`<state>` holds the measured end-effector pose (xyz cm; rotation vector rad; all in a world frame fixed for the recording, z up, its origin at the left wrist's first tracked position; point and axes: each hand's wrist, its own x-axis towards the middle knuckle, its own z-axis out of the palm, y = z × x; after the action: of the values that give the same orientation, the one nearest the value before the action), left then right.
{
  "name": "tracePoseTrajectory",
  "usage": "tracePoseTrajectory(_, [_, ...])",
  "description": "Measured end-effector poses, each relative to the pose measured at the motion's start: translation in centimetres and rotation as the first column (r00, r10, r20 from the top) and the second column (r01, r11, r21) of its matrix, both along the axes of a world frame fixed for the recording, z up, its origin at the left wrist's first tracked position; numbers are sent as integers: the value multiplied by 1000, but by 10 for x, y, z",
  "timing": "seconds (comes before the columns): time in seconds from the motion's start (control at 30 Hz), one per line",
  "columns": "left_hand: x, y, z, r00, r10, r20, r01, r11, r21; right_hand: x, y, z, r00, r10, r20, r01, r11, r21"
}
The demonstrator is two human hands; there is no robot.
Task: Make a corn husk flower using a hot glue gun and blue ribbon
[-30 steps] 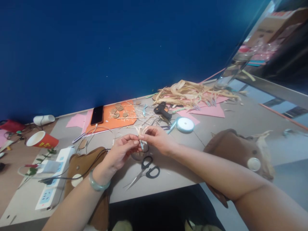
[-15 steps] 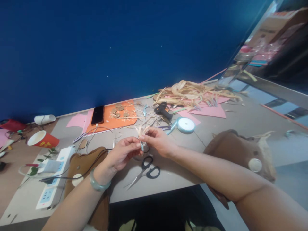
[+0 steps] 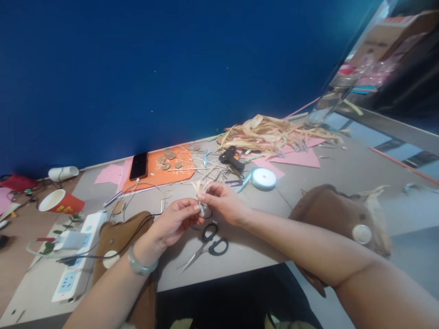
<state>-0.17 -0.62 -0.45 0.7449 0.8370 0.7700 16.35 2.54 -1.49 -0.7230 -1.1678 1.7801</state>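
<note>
Above the table, a small bundle of pale dried husk strips point(image 3: 198, 186) fans upward between my two hands. A light blue ribbon point(image 3: 202, 211) wraps or hangs at its lower part. My left hand point(image 3: 174, 221) pinches at the ribbon with thumb and forefinger. From the right side, my right hand point(image 3: 224, 201) grips the bundle, its fingertips nearly touching the left thumb. Fingers hide most of the bundle's middle. Black-handled scissors point(image 3: 218, 247) lie just below the hands, blades partly apart. A spool of light blue ribbon point(image 3: 263, 178) rests beyond my right wrist.
A heap of husk strips point(image 3: 262, 130) sits on pink paper behind a black glue gun point(image 3: 232, 159). Orange card point(image 3: 185, 160) bears wooden discs and a phone point(image 3: 138, 165). Leftward are a power strip point(image 3: 70, 278) and red cup point(image 3: 70, 202). Brown bags point(image 3: 322, 214) flank my arms.
The view has shifted very slightly. Both hands keep hold of the bundle in almost the same place, with only small finger movement.
</note>
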Motion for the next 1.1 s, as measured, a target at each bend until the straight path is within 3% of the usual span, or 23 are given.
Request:
tracePoseTrajectory(0.3, [2, -1, 8, 1000, -11, 7, 11, 1000, 24, -1, 0, 0, 998, 30, -54, -30, 999, -13])
tracePoseTrajectory(0.7, [-1, -1, 1, 999, -26, -25, 29, 994, 106, -1, -1, 3, 999, 18, -39, -19, 1000, -18])
tracePoseTrajectory(1.1, [1, -3, 3, 995, 54, -80, -36, 977, 210, -1, -1, -2, 1000, -3, -9, 3, 996, -84])
